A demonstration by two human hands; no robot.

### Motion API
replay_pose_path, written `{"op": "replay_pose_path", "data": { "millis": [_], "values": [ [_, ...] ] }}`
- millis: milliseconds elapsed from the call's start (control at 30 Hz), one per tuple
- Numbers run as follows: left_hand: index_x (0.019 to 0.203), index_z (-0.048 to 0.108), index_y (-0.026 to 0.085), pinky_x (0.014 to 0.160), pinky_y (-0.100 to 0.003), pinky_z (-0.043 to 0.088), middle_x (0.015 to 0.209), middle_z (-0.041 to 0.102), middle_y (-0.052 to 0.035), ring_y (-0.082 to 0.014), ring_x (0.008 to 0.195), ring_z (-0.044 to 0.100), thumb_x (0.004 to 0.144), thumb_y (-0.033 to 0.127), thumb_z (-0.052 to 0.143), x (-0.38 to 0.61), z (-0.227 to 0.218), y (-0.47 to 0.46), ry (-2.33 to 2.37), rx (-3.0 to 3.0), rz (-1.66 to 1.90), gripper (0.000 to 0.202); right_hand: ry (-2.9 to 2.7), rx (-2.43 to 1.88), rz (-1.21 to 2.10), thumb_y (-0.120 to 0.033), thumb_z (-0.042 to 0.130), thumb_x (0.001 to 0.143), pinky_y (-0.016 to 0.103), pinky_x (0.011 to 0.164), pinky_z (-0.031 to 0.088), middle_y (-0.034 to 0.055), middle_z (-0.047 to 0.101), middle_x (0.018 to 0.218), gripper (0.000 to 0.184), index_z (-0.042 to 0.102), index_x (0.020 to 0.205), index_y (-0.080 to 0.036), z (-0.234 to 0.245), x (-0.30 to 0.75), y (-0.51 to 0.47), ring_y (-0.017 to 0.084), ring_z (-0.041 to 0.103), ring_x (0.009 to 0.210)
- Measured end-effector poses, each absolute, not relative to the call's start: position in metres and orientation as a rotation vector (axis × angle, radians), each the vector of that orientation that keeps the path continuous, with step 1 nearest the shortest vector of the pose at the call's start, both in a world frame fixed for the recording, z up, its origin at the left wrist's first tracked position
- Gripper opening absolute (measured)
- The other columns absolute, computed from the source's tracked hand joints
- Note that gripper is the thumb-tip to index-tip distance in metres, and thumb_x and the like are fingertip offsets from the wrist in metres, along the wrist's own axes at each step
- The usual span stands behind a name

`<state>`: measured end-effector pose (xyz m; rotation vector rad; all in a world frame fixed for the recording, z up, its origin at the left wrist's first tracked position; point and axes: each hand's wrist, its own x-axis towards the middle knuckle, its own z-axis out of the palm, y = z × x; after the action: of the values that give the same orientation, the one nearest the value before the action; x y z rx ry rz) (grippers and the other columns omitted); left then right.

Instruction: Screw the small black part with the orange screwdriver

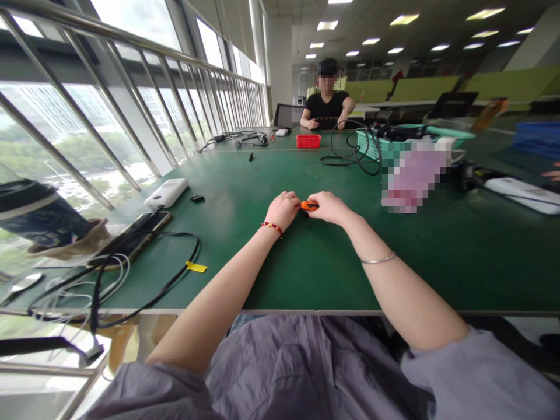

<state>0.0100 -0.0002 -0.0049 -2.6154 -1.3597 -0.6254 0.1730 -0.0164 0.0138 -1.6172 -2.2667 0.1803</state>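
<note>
Over the green table (280, 274), both my hands are close together. My right hand (329, 207) is closed around a small orange-and-black handle (310, 205), which lies sideways and points at the other hand. What kind of tool it is cannot be made out. Beside its left end is my left hand (283, 209), fingers curled together in a pinch. Something dark and tiny shows at those fingertips, too small to name.
At left lie a white power bank (167, 192), a phone (135, 239), looped cables (192, 251) and a cup (39, 213). A red box (308, 142) stands ahead, near a seated person (327, 105). A teal basket (370, 146) with cables stands at right.
</note>
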Motion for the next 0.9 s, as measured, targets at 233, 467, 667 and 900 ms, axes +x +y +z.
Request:
{"op": "replay_pose_path", "data": {
  "millis": [233,467,667,900],
  "values": [
    [0.087,0.071,0.016,0.084,-0.031,0.046,0.095,0.065,-0.0083,-0.0212,0.093,0.055,0.088,0.016,0.047,0.0099,-0.0042,-0.0029,-1.375,-2.617,-0.615,0.024,-2.269,-1.609,0.169,-0.03,0.058,0.071,0.024,0.06,0.034,0.0042,0.068,0.082,0.017,0.065,0.083,-0.02,0.0132,0.1742,-0.016,0.017,0.058,0.074],
    [0.094,0.072,0.019,0.086,-0.031,0.046,0.099,0.066,-0.0066,-0.0206,0.096,0.057,0.087,0.018,0.049,0.0059,-0.0065,-0.0033,-1.394,-2.61,-0.682,0.024,-2.27,-1.629,0.151,-0.034,0.058,0.074,0.024,0.059,0.033,0.0051,0.07,0.087,0.019,0.066,0.086,-0.021,0.0131,0.1762,-0.0151,0.018,0.06,0.077],
    [0.101,0.068,0.018,0.089,-0.033,0.047,0.103,0.067,-0.0064,-0.0214,0.098,0.057,0.085,0.021,0.052,0.0062,-0.0075,-0.0058,-1.375,-2.697,-0.718,0.022,-2.262,-1.652,0.161,-0.032,0.058,0.074,0.025,0.06,0.033,0.0063,0.07,0.093,0.021,0.066,0.09,-0.021,0.0146,0.1755,-0.0173,0.02,0.061,0.083],
    [0.098,0.069,0.017,0.09,-0.032,0.048,0.102,0.069,-0.0064,-0.0212,0.098,0.058,0.084,0.018,0.051,0.0047,-0.0052,-0.007,-1.381,-2.762,-0.67,0.023,-2.273,-1.626,0.158,-0.031,0.058,0.075,0.025,0.062,0.035,0.0063,0.07,0.093,0.02,0.065,0.09,-0.021,0.0132,0.1765,-0.0156,0.02,0.062,0.083]
  ]
}}
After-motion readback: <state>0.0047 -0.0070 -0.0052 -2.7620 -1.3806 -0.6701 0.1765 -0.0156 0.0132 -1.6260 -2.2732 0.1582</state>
